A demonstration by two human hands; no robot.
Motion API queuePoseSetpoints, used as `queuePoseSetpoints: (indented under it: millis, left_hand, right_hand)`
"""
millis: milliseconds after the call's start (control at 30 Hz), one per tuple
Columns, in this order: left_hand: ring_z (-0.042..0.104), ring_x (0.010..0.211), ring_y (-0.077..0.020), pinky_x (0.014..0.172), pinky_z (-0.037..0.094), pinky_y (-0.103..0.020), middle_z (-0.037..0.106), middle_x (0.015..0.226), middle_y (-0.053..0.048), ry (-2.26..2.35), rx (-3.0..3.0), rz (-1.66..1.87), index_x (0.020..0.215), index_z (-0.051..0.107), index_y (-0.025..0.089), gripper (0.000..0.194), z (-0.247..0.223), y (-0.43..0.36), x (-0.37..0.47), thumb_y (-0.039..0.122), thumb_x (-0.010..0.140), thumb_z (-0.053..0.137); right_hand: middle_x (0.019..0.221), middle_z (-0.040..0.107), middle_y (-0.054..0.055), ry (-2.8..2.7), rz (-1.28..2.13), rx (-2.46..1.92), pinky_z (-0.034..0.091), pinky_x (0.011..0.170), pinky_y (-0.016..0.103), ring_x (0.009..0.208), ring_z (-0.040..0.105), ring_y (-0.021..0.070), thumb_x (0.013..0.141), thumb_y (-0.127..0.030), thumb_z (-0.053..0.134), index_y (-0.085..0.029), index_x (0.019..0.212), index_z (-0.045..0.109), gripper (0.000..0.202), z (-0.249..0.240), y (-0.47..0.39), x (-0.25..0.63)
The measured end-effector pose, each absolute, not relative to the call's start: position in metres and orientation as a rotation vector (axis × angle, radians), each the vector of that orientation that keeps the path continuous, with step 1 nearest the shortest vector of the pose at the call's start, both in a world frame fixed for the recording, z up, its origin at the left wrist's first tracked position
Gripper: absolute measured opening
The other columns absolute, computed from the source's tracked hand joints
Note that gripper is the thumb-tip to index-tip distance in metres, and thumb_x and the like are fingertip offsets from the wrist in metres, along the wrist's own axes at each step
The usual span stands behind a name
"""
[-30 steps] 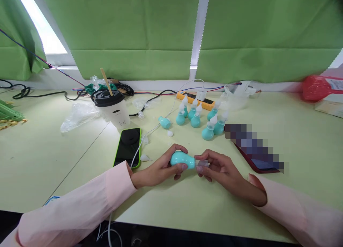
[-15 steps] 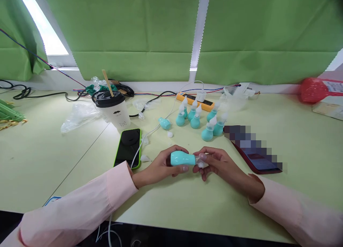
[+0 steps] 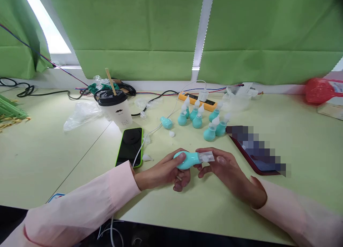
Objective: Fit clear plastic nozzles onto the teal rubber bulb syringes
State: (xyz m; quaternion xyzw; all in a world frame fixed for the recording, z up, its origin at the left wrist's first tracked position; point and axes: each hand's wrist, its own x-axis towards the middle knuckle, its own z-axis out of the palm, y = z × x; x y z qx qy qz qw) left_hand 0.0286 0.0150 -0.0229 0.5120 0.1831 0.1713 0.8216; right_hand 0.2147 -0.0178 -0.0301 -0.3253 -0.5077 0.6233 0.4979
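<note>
Now left hand (image 3: 167, 171) fingers grip teal bulb (image 3: 186, 160); right hand (image 3: 223, 165) fingers pinch its clear cap (image 3: 207, 156).

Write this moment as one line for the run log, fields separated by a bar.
left hand: holds teal bulb | right hand: on clear tip at bulb's neck | bulb lying sideways above table | green-cased phone beside left hand

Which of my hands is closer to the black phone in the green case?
Left. Your left hand is just right of the black phone in the green case; your right hand is farther right, past the teal rubber bulb both hold.
</note>
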Motion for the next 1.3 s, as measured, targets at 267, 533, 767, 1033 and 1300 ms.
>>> queuePoseSetpoints:
  millis: [267, 533, 767, 1033, 1300]
  left_hand:
    - [0.044, 0.042, -0.0093, 0.039, 0.033, -0.020, 0.050, 0.055, 0.001, 0.424, 1.143, 0.236, 0.099, 0.031, 0.019, 0.040, -0.026, 0.014, 0.029, 0.054, 0.080, 0.025]
    - [0.042, 0.050, -0.0078, 0.044, 0.032, -0.019, 0.048, 0.059, 0.001, 0.729, 1.439, 0.531, 0.096, 0.048, 0.016, 0.026, -0.017, 0.023, 0.024, 0.033, 0.082, 0.036]
    - [0.048, 0.078, -0.0155, 0.067, 0.041, -0.027, 0.057, 0.087, -0.006, 1.110, 2.414, 0.978, 0.088, 0.058, 0.016, 0.020, -0.002, 0.063, 0.009, 0.022, 0.079, 0.042]
    - [0.041, 0.088, -0.0203, 0.074, 0.039, -0.033, 0.052, 0.092, -0.008, 1.249, 3.030, 0.645, 0.100, 0.055, 0.019, 0.024, -0.004, 0.094, -0.013, 0.019, 0.079, 0.042]
    - [0.032, 0.104, -0.0278, 0.078, 0.029, -0.042, 0.047, 0.109, -0.012, 1.391, 3.163, 0.251, 0.109, 0.047, 0.020, 0.030, -0.011, 0.121, 0.021, 0.028, 0.082, 0.036]
  right_hand:
    - [0.085, 0.052, 0.001, -1.403, 1.221, -0.949, 0.046, 0.065, 0.023, 0.079, 0.051, 0.0141, 0.071, -0.026, 0.058, -0.022, 0.077, 0.060, 0.008, -0.030, -0.021, 0.207]
    - [0.091, 0.060, 0.008, -1.198, 1.321, -1.030, 0.043, 0.074, 0.032, 0.085, 0.055, 0.0189, 0.077, -0.035, 0.049, -0.018, 0.086, 0.053, 0.020, -0.031, -0.011, 0.214]
    - [0.072, 0.055, 0.002, -1.183, 1.467, -0.993, 0.043, 0.045, 0.025, 0.056, 0.051, 0.0121, 0.081, -0.037, 0.041, -0.018, 0.080, 0.047, 0.019, -0.035, -0.011, 0.210]
    - [0.066, 0.050, 0.000, -1.202, 1.551, -0.999, 0.038, 0.040, 0.022, 0.048, 0.046, 0.0091, 0.078, -0.038, 0.044, -0.018, 0.084, 0.047, 0.021, -0.037, -0.012, 0.209]
    - [0.066, 0.052, 0.001, -1.238, 1.553, -1.001, 0.038, 0.043, 0.021, 0.049, 0.046, 0.0089, 0.075, -0.035, 0.050, -0.016, 0.081, 0.049, 0.020, -0.040, -0.012, 0.209]
